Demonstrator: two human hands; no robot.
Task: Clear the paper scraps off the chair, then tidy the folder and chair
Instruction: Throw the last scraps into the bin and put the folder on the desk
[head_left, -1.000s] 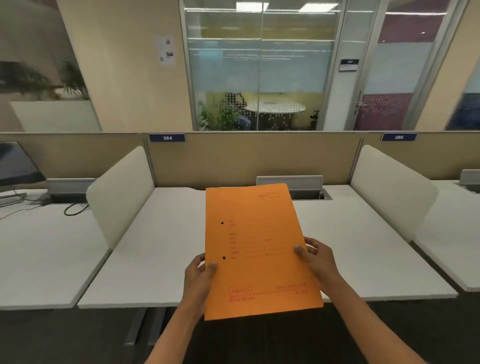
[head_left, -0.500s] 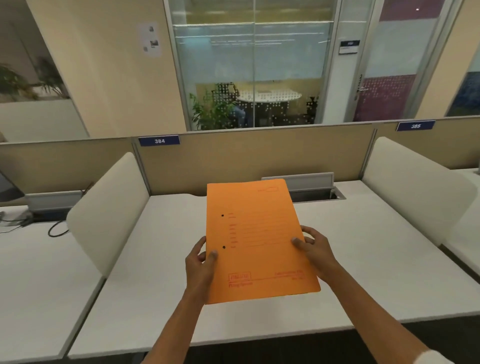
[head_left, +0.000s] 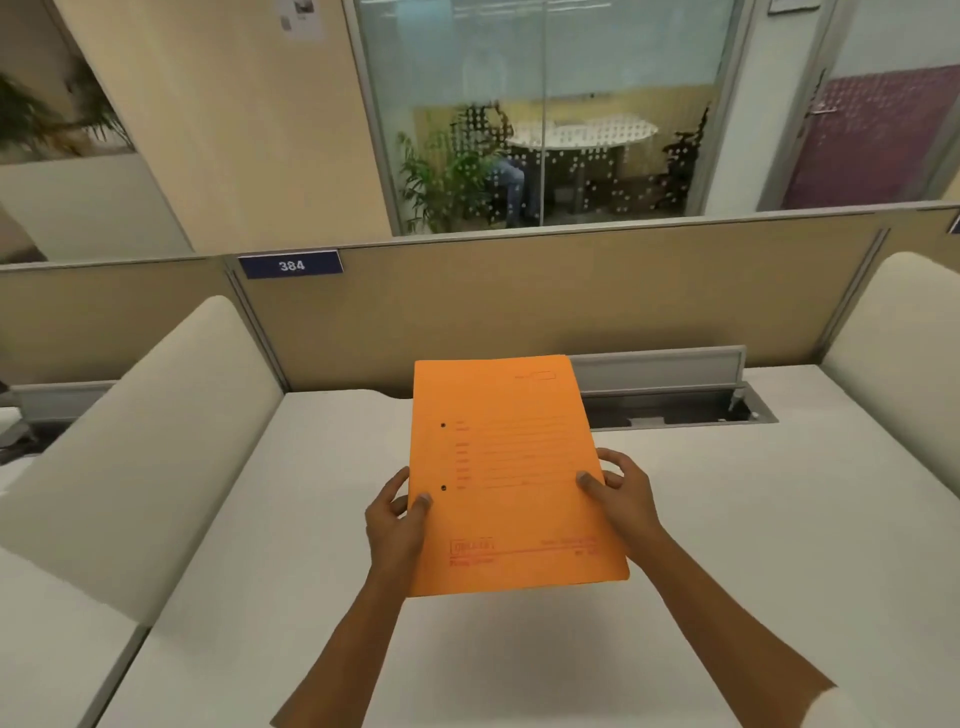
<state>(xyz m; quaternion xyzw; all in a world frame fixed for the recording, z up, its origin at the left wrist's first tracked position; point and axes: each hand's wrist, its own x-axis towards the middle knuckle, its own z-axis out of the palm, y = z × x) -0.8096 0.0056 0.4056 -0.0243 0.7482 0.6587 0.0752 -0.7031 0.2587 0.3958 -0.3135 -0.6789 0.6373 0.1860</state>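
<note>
An orange folder (head_left: 511, 467) with red print and two punch holes is held closed above the white desk (head_left: 753, 545). My left hand (head_left: 395, 525) grips its left edge, thumb on top. On the folder's right edge sits my right hand (head_left: 621, 491), thumb on the cover and fingers beneath. The folder tilts up toward the far side and casts a shadow on the desk. No chair and no paper scraps are in view.
Cream side dividers stand at the left (head_left: 150, 452) and right (head_left: 893, 353) of the desk. A tan partition (head_left: 519, 296) with a "384" label runs along the back, with an open cable tray (head_left: 670, 405) in front of it. Glass walls lie beyond.
I have come closer to the desk and the view has tipped down. The folder, still in both hands, now hangs over the desk top instead of before its front edge.
</note>
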